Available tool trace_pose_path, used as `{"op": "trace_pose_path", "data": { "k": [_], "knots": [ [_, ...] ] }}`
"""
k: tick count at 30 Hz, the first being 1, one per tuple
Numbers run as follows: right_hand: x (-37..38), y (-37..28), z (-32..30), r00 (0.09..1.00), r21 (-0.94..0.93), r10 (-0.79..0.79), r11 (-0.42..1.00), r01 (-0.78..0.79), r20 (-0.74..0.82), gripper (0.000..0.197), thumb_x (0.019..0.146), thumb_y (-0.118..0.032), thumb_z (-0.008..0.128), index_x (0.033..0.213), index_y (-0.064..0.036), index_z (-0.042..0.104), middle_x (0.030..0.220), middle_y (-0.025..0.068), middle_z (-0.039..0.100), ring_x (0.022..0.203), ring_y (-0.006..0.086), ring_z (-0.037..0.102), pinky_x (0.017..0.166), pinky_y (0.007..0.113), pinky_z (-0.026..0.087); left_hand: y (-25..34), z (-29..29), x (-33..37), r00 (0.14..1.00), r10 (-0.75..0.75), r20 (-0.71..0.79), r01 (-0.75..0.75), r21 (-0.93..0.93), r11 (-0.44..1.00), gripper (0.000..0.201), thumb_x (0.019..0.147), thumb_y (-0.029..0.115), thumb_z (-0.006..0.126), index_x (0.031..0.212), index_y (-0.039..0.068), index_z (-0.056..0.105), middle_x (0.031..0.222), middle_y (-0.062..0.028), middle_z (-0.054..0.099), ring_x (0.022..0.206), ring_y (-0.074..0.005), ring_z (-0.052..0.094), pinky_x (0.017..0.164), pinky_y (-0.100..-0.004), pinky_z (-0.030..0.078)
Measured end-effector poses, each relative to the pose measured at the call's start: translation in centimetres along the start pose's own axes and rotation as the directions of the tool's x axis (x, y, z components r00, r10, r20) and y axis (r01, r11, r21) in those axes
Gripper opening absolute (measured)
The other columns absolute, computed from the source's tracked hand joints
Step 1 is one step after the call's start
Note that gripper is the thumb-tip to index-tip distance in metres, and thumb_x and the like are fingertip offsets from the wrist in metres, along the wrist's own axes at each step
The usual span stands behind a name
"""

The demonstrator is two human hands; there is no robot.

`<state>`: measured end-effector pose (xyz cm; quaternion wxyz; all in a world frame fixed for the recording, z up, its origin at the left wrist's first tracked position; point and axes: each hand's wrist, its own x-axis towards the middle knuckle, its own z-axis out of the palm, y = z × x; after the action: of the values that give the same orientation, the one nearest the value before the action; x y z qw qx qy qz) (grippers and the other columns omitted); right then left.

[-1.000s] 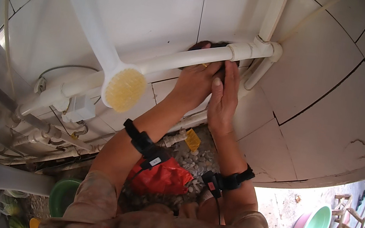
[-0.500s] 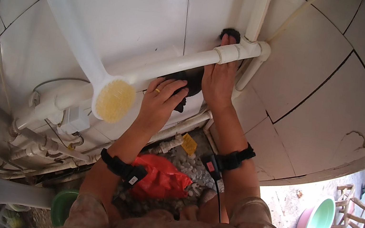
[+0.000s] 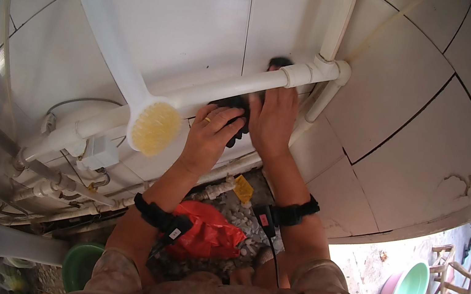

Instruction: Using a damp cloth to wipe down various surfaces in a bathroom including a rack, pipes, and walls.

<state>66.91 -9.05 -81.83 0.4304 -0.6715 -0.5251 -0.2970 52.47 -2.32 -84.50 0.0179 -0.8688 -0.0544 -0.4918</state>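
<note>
A black, soft-looking cloth point(image 3: 236, 102) lies behind and under the white horizontal pipe point(image 3: 230, 84), against the tiled wall. My left hand point(image 3: 205, 142), a ring on one finger, is closed with bent fingers around its lower end, below the pipe. My right hand point(image 3: 275, 122) reaches up behind the pipe near its corner joint. Its fingers are partly hidden by the pipe; their tips press on the upper end of the cloth, which shows above the pipe. Between the hands, part of the cloth is covered by my fingers.
A long-handled white brush point(image 3: 154, 127) with yellowish bristles hangs in front of the pipe on the left. Below my arms lie a red plastic bag point(image 3: 206, 229) and pebbles. More pipes run along the lower left wall. A basin point(image 3: 405, 287) and wooden stool point(image 3: 450, 276) stand at right.
My right hand has slid down and slightly left, drawing the upper end of the cloth lower along the wall. My left hand stays closed on its end, shifted a little right.
</note>
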Motion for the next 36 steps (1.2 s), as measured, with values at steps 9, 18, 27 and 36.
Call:
{"op": "trace_pose_path", "data": {
  "k": [9, 18, 27, 36],
  "knots": [
    [2.4, 1.2, 1.4, 0.987, 0.035, 0.027, 0.999, -0.022, -0.157, 0.059, 0.089, -0.014, 0.059, 0.141, 0.0054, 0.037, 0.139, 0.0236, 0.042, 0.129, 0.0443, 0.037, 0.110, 0.051, 0.028, -0.1, -0.5, -0.7, 0.999, -0.028, -0.019, 0.027, -0.038, 0.999, 0.033, 0.074, -0.001, 0.060, 0.106, 0.006, 0.066, 0.114, -0.0060, 0.062, 0.101, -0.0261, 0.061, 0.094, -0.0405, 0.044],
    [-1.8, -1.6, 2.5, 0.998, 0.098, 0.017, 0.995, -0.023, 0.062, 0.070, 0.082, -0.008, 0.065, 0.143, 0.0045, 0.033, 0.142, 0.0236, 0.037, 0.132, 0.0438, 0.034, 0.113, 0.052, 0.025, 1.3, -3.4, 2.7, 0.870, -0.473, 0.140, 0.444, 0.196, 0.875, 0.090, 0.076, -0.012, 0.055, 0.152, 0.001, 0.008, 0.122, -0.0276, 0.056, 0.110, -0.0433, 0.056, 0.093, -0.0453, 0.046],
    [-1.6, -1.7, 2.4, 0.998, 0.096, 0.029, 0.995, -0.034, 0.056, 0.072, 0.080, -0.009, 0.068, 0.141, 0.0057, 0.033, 0.144, 0.0226, 0.037, 0.134, 0.0433, 0.033, 0.113, 0.052, 0.026, -0.2, -3.7, 2.1, 0.936, -0.309, 0.167, 0.253, 0.292, 0.922, 0.076, 0.087, -0.007, 0.046, 0.152, 0.003, 0.009, 0.141, -0.0308, 0.039, 0.122, -0.0445, 0.049, 0.101, -0.0465, 0.044],
    [-1.1, -2.3, 2.4, 0.999, 0.145, -0.004, 0.989, 0.008, -0.033, 0.065, 0.086, -0.003, 0.062, 0.143, 0.0062, 0.033, 0.139, 0.0286, 0.041, 0.130, 0.0438, 0.039, 0.110, 0.047, 0.030, 0.1, -5.1, 0.0, 0.764, -0.515, 0.389, 0.517, 0.108, 0.849, 0.070, 0.086, -0.006, 0.048, 0.150, 0.012, 0.028, 0.125, -0.0236, 0.048, 0.109, -0.0403, 0.054, 0.091, -0.0425, 0.045]
  ]
}}
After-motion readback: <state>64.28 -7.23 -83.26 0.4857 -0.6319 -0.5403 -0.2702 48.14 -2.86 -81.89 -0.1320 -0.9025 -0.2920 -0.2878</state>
